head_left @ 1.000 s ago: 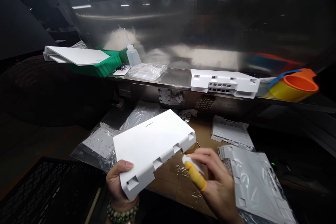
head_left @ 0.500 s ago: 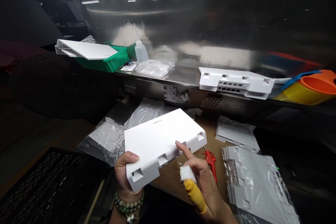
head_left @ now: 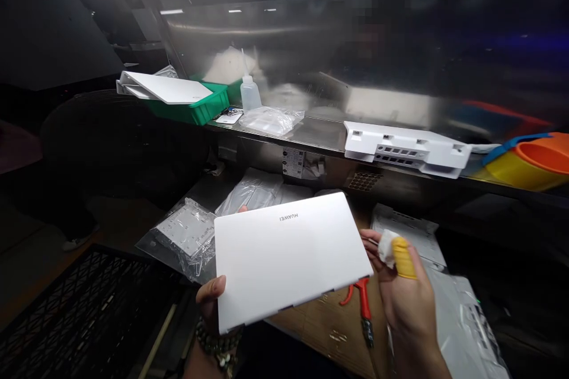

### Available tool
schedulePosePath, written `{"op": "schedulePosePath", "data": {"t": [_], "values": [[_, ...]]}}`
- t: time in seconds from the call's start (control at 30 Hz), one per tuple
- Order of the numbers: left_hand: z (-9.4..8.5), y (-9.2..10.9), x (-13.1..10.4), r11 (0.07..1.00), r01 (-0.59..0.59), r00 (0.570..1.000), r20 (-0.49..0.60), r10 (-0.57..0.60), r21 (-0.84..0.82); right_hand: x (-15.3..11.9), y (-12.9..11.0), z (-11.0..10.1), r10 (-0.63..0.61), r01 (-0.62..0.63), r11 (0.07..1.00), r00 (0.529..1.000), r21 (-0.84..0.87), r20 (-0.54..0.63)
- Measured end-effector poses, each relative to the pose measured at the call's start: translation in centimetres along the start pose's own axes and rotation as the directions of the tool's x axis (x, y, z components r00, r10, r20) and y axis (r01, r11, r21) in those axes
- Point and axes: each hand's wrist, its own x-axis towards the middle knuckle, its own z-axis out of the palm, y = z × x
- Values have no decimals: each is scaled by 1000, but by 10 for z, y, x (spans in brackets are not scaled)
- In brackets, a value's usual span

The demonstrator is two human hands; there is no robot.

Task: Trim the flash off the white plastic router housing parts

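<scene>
White cover [head_left: 291,266] sits in my left hand [head_left: 210,295], fingers gripping its edge, above the cardboard-topped table [head_left: 311,327], not yet set down. My right hand [head_left: 408,302] pinches a white wad [head_left: 387,247] just beside it. Work seems midway, though the underside is hidden.

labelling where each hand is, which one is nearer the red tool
Right. The right hand, holding a white cloth, is just right of the red tool; the left hand is farther off, to its left, gripping the white cover's left end.
</scene>
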Motion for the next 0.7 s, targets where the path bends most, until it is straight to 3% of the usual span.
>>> {"op": "schedulePosePath", "data": {"t": [0.1, 0.23, 0.37, 0.47, 0.57, 0.63, 0.7], "values": [[-6, -14, 0, 993, 64, 998, -4, -65, -103, 4, 13, -3, 261, -261, 965, 965, 23, 20], [-17, -25, 3, 980, 100, 994, 65, -90, -174, -4, 24, -7, 335, -335, 942, 942, 13, 15], [-12, -7, 10, 991, 112, 980, 171, -98, -74, -8, 32, -16, 161, -154, 980, 986, -128, 44], [-4, 9, 20, 984, 110, 986, 109, -126, 141, -8, 42, -27, -29, 55, 952, 995, -300, 91], [-2, 10, 26, 949, 142, 986, 46, -161, 281, -6, 53, -36, -137, 183, 932, 977, -314, 163], [-5, 6, 26, 941, 30, 997, 55, -52, 337, -5, 53, -38, -199, 234, 928, 969, -291, 145], [-6, 3, 24, 893, -185, 981, 133, 142, 411, -6, 44, -37, -229, 248, 933, 968, -259, 102]]}}
